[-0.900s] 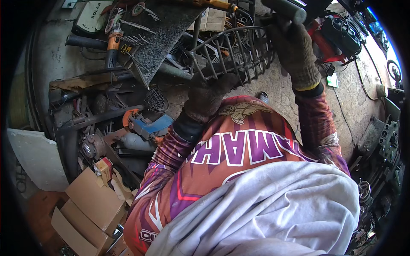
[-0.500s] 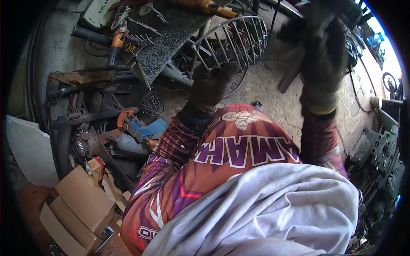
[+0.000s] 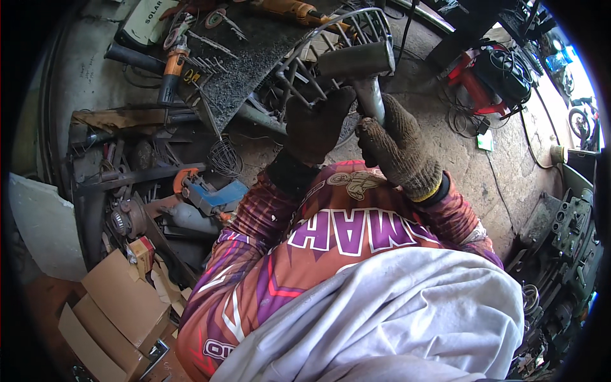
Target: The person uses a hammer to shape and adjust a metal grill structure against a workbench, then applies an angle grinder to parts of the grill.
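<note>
We hold both forearms raised and bent inward, so that our hands meet in front of the chest. Our left hand (image 3: 318, 124), in a dark brown knit glove, points upward; its grip is narrow, closed on the near end of a curved grey metal rack of parallel bars (image 3: 311, 79). Our right hand (image 3: 404, 146), in a lighter brown knit glove with a yellow cuff edge, slants up and to the left, fingers wrapped around the handle of a heavy grey metal hammer with a cylindrical head (image 3: 358, 62). The head lies across our view of the rack; we cannot tell whether they touch.

Counting from the left, we see one open brown cardboard box (image 3: 124, 305), two orange power tools, being a grinder with a black handle (image 3: 170, 73) and a longer one at the top edge (image 3: 289, 9), one dark, grit-covered tabletop (image 3: 245, 79), one rack just beside its right edge, one hammer, and one red-and-black machine (image 3: 471, 83) with coiled cables.
</note>
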The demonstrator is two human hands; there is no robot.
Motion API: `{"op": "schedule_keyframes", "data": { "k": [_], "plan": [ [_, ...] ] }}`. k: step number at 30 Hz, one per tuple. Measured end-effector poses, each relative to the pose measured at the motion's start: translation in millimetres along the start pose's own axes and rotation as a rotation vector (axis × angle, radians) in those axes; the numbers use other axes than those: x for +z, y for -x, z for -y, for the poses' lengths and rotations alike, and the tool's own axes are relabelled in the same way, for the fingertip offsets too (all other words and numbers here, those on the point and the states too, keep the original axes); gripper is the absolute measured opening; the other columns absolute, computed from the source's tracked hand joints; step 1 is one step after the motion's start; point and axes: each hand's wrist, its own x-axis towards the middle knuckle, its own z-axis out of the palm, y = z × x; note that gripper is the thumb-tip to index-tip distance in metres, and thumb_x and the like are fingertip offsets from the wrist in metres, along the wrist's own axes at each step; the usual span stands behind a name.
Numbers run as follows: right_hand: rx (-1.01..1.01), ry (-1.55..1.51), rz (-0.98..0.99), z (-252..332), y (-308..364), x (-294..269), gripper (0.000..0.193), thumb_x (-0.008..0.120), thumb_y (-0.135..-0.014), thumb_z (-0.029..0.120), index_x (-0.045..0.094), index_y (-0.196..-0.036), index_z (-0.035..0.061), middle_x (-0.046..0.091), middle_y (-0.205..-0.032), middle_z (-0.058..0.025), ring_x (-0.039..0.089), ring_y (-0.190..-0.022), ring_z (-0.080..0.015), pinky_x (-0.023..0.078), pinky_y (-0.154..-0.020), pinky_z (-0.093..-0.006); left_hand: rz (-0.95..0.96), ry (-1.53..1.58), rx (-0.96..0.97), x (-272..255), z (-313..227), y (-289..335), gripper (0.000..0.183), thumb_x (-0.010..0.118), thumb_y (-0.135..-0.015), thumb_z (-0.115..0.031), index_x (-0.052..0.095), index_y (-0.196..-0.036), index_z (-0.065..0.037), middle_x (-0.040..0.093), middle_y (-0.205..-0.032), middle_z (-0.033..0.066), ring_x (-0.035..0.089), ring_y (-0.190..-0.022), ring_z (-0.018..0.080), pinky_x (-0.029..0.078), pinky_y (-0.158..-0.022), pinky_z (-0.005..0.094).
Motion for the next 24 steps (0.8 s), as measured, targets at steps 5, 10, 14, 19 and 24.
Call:
{"op": "schedule_keyframes", "data": {
  "k": [5, 10, 14, 19, 24],
  "plan": [
    [-0.003, 0.01, -0.012, -5, -2, -2, 0.035, 0.063, -0.095, 0.027, 0.057, -0.119, 0.0021, 0.062, -0.073, -0.0045, 0.06, -0.06, -0.012, 0.048, -0.055, -0.0298, 0.026, -0.088, 0.008, -3, -2, -2, 0.022, 0.072, -0.087, -0.008, 0.069, -0.107, -0.001, 0.072, -0.095, 0.0076, 0.066, -0.084, 0.0106, 0.053, -0.071, 0.029],
    [0.068, -0.086, 0.016, 4, -4, -3, 0.033, 0.061, -0.096, 0.025, 0.056, -0.119, 0.0018, 0.063, -0.075, -0.004, 0.059, -0.062, -0.0103, 0.047, -0.055, -0.0281, 0.024, -0.117, 0.008, -3, -3, -4, 0.024, 0.073, -0.086, -0.008, 0.069, -0.109, -0.001, 0.072, -0.095, 0.0063, 0.066, -0.083, 0.0105, 0.053, -0.07, 0.0289],
    [-0.072, -0.239, -0.073, 21, -1, -8, 0.034, 0.057, -0.099, 0.023, 0.051, -0.125, 0.0025, 0.06, -0.078, -0.0033, 0.056, -0.06, -0.0101, 0.046, -0.053, -0.025, -0.013, -0.129, 0.002, 2, -5, -5, 0.026, 0.074, -0.087, -0.01, 0.069, -0.112, -0.002, 0.071, -0.095, 0.0052, 0.065, -0.083, 0.0096, 0.053, -0.069, 0.0287],
    [-0.405, -0.682, -0.223, 14, 0, -3, 0.039, 0.055, -0.1, 0.019, 0.044, -0.134, 0.0022, 0.06, -0.08, -0.0066, 0.055, -0.058, -0.0114, 0.045, -0.048, -0.0264, 0.03, -0.039, 0.033, -6, -3, -6, 0.025, 0.073, -0.088, -0.01, 0.07, -0.112, -0.003, 0.072, -0.096, 0.0051, 0.065, -0.082, 0.0095, 0.053, -0.068, 0.0279],
    [0.002, 0.045, 0.025, 28, 1, -9, 0.031, 0.063, -0.097, 0.026, 0.056, -0.112, 0.0001, 0.062, -0.071, -0.0038, 0.059, -0.057, -0.011, 0.046, -0.052, -0.0256, -0.018, -0.418, 0.047, -10, -12, -12, 0.023, 0.074, -0.087, -0.009, 0.07, -0.109, -0.003, 0.073, -0.098, 0.0072, 0.068, -0.085, 0.0122, 0.055, -0.069, 0.0303]
  ]
}}
